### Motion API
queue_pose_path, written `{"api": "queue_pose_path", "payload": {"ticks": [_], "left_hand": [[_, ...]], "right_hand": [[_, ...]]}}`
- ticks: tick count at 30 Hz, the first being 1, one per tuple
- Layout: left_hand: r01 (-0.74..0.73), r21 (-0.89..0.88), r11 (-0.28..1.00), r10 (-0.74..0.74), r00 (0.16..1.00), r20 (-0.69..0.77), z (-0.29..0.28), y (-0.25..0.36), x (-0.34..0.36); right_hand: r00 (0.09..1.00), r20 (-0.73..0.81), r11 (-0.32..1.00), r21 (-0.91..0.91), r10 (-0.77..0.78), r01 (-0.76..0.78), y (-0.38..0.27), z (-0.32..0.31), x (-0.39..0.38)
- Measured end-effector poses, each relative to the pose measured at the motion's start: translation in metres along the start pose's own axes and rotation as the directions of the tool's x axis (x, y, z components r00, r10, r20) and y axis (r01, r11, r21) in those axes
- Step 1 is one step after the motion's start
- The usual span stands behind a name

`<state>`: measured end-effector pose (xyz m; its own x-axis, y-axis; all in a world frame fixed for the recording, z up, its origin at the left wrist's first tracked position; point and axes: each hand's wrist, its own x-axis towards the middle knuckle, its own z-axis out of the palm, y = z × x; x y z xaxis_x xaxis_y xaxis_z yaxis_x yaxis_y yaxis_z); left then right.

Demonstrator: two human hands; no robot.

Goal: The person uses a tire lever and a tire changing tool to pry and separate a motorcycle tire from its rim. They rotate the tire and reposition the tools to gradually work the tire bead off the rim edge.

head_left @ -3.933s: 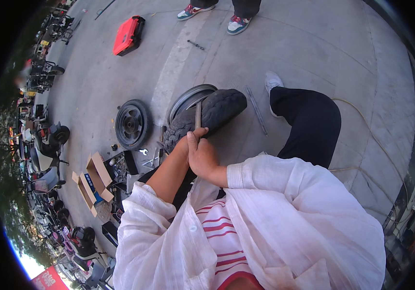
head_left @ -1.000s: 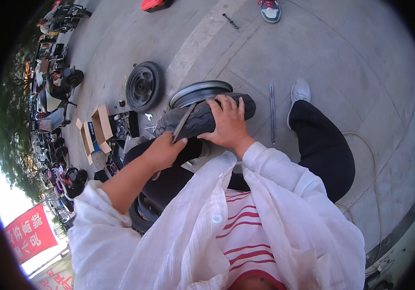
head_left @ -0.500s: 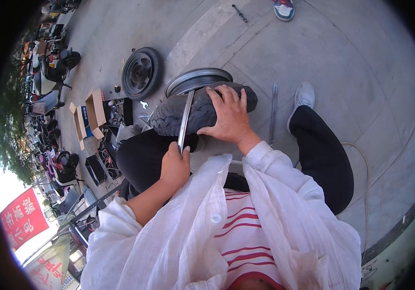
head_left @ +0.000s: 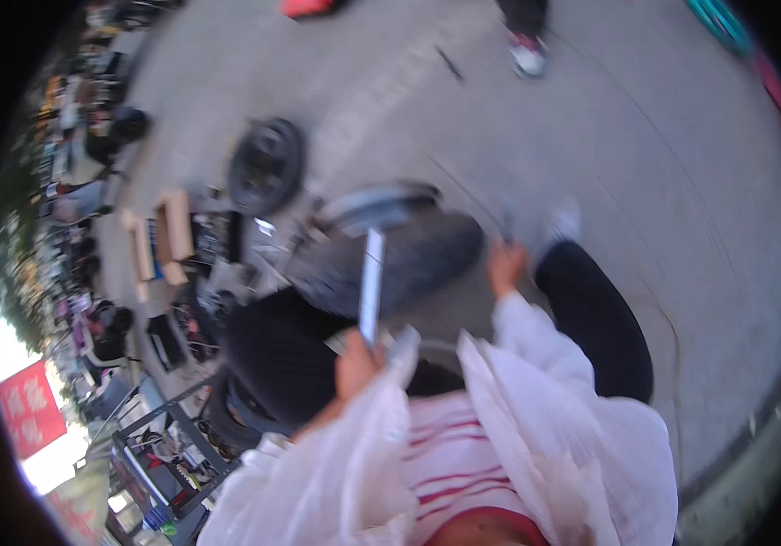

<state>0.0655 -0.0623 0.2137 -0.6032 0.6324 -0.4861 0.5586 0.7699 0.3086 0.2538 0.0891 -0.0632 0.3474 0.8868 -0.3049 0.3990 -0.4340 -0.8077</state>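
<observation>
My left hand (head_left: pixel 354 366) is closed round the near end of a long flat tire lever (head_left: pixel 371 287). That lever crosses the black tire (head_left: pixel 431 255), and its far end meets the silver wheel rim (head_left: pixel 390 202) behind it. Off the tire and to its right, my right hand (head_left: pixel 505 267) is closed on the near end of a second tire lever (head_left: pixel 507 221) at the ground. Motion blur smears both hands and the tire, so finger detail is poor.
A second wheel with tire (head_left: pixel 267 166) lies beyond on the left. Near it are an open cardboard box (head_left: pixel 172 226) and scattered tools. Parked scooters (head_left: pixel 90 200) line the far left. Another person's shoe (head_left: pixel 528 57) shows at the top, near a thin dark rod (head_left: pixel 448 63).
My right hand has left the tire and moved right to the second lever. My left hand keeps its lever, which now stands more upright. The whole view has shifted and blurred.
</observation>
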Motion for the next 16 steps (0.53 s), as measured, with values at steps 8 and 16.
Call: {"api": "queue_pose_path", "payload": {"ticks": [8, 16], "left_hand": [[-0.118, 0.261, 0.958, 0.12, 0.993, 0.006, 0.002, -0.02, -0.006], [-0.19, 0.245, 0.951, 0.183, 0.982, 0.052, -0.01, -0.016, 0.007]], "right_hand": [[0.972, 0.05, 0.885, -0.427, 0.229, -0.187, 0.145, 0.017, -0.019], [0.955, -0.121, 0.911, -0.289, 0.27, -0.294, 0.182, 0.06, 0.005]]}}
